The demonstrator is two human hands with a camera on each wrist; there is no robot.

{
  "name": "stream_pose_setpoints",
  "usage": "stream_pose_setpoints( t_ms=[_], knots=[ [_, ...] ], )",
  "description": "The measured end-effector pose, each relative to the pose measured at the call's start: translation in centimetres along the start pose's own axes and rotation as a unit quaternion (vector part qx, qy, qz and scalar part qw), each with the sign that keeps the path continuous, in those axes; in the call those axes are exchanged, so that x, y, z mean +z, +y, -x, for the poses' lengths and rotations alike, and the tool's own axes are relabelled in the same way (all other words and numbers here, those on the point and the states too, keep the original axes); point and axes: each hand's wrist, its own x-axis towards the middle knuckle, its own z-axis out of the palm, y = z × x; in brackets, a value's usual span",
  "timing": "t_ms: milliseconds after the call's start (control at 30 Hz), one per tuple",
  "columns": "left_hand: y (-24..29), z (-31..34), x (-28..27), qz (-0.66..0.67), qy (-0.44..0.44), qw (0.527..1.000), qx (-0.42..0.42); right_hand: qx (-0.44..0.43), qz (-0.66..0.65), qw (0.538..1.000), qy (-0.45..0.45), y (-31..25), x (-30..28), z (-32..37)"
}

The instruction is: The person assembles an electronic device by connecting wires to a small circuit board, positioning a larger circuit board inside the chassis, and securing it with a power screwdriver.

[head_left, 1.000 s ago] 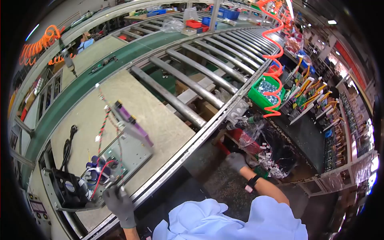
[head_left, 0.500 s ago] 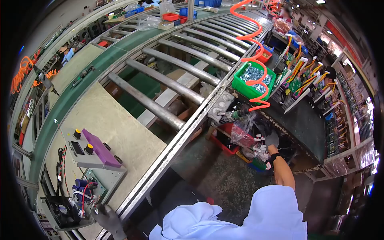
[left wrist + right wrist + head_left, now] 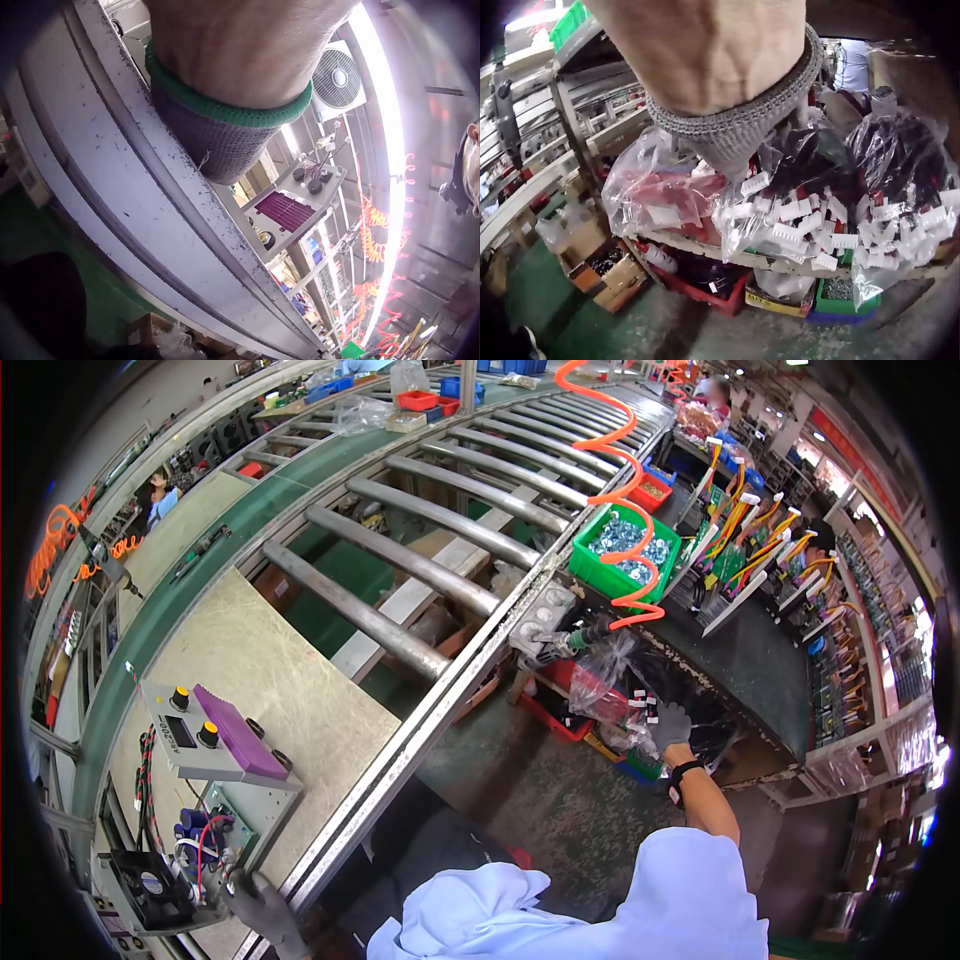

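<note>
My gloved left hand (image 3: 262, 912) is at the near corner of an opened metal electronics unit on the conveyor board. That unit has a black fan (image 3: 150, 885), blue capacitors (image 3: 190, 822), a panel with yellow-topped knobs (image 3: 180, 730) and a purple side plate (image 3: 240, 732). My gloved right hand (image 3: 672, 727) reaches under the side bench to clear bags of leads with white connectors (image 3: 802, 225). Its fingers overlap the bags in the head view, and I cannot tell what they grip. In both wrist views, the cuffs and wrists hide the fingers.
A green bin of metal parts (image 3: 625, 552) stands at the bench corner, with an orange coiled hose (image 3: 625, 490) hanging before it. Metal rollers (image 3: 400, 575) run beyond the board. Circuit boards with wires (image 3: 745, 540) line the bench. Below the bags sits a red bin (image 3: 705, 289).
My right hand has moved from beside the conveyor rail out to the bags of connectors. The unit's knobbed panel has turned upward into view. My left hand stays at the unit's near corner.
</note>
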Motion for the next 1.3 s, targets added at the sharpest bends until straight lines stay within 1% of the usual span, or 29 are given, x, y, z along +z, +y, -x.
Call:
stream_pose_setpoints(
  t_ms=[33,67,100,167,200,233,267,333,367,400,467,500,533,633,667,767,800,867,933,1000,1100,1133,1200,1233,1267,1300],
  knots=[
    [0.2,0.0,0.0,-0.007,0.009,1.000,0.012,0.010,0.000,1.000,0.002,0.8,2.7,-0.9],
    [0.2,0.0,-0.2,-0.015,0.018,0.999,0.024,0.021,0.000,1.000,0.003,0.4,2.6,-1.1],
    [0.1,0.0,-0.3,-0.025,0.010,1.000,0.015,0.060,-0.054,0.997,0.016,0.1,2.4,-1.3],
    [0.1,-0.1,-0.4,-0.042,-0.005,0.999,-0.004,0.140,-0.161,0.976,0.042,-0.6,1.4,-2.1],
    [0.3,-0.1,-0.4,-0.036,-0.001,0.999,0.003,0.137,-0.241,0.956,0.101,-0.4,2.8,-3.0],
    [0.5,-0.1,-0.4,-0.030,0.002,0.999,0.010,0.131,-0.318,0.926,0.158,-0.3,4.1,-4.1],
    [0.5,0.0,-0.5,-0.025,0.006,1.000,0.017,0.124,-0.393,0.886,0.213,-0.7,3.8,-4.5],
    [-0.1,0.1,-0.1,-0.030,0.019,0.999,0.024,0.099,-0.318,0.941,0.067,-0.6,3.1,-3.8],
    [0.2,0.0,0.1,-0.030,0.026,0.999,0.027,0.085,-0.276,0.957,-0.005,-0.3,3.0,-4.0],
    [0.4,0.0,0.0,-0.025,0.016,0.999,0.019,0.094,-0.208,0.973,-0.024,-0.1,2.6,-5.3],
    [1.0,0.1,-0.6,-0.020,-0.003,1.000,-0.002,0.121,-0.296,0.946,0.055,0.0,1.9,-5.8],
    [0.9,0.1,-1.1,-0.039,-0.002,0.999,0.015,0.141,-0.337,0.927,0.088,0.0,1.1,-4.3],
    [1.0,0.1,-0.9,-0.052,0.002,0.998,0.030,0.154,-0.321,0.932,0.064,-0.1,-0.1,-3.6],
    [0.9,0.2,0.1,-0.062,0.029,0.997,0.043,0.130,-0.348,0.903,0.215,-0.3,-1.4,-3.1],
    [0.5,0.3,-0.2,-0.066,0.032,0.996,0.050,0.091,-0.326,0.914,0.225,-0.4,-1.6,-2.1],
    [0.5,0.3,-0.1,-0.056,0.032,0.997,0.046,0.093,-0.336,0.894,0.281,-1.0,-3.4,-0.3],
    [0.5,0.4,-0.3,-0.051,0.031,0.997,0.041,0.111,-0.365,0.882,0.275,-1.4,-4.0,0.3],
    [1.2,0.4,-0.3,-0.040,0.029,0.998,0.033,0.112,-0.367,0.873,0.301,-2.1,-5.1,2.1],
    [1.6,0.3,-0.3,-0.031,0.028,0.999,0.035,0.104,-0.374,0.858,0.336,-2.8,-7.3,2.7],
    [1.8,0.2,-0.7,-0.047,0.034,0.997,0.048,0.090,-0.391,0.840,0.366,-4.1,-11.7,4.4],
    [1.9,0.1,-1.0,-0.011,0.008,0.999,0.031,0.019,-0.365,0.833,0.415,-6.1,-18.1,5.3],
    [1.8,0.0,-1.1,-0.011,0.004,0.999,0.035,0.000,-0.395,0.825,0.405,-6.7,-20.0,5.5],
    [1.7,0.4,-0.4,-0.036,0.023,0.996,0.073,-0.032,-0.406,0.804,0.433,-7.2,-23.9,5.5],
    [1.2,0.7,-0.5,-0.062,0.040,0.994,0.083,-0.059,-0.424,0.789,0.442,-8.8,-26.0,5.0],
    [1.2,0.3,-1.1,-0.008,-0.019,0.998,0.051,-0.087,-0.357,0.810,0.457,-9.9,-28.9,4.9],
    [-0.8,1.0,0.5,-0.041,0.038,0.990,0.126,-0.119,-0.422,0.790,0.429,-11.3,-31.6,4.7]
  ],
)
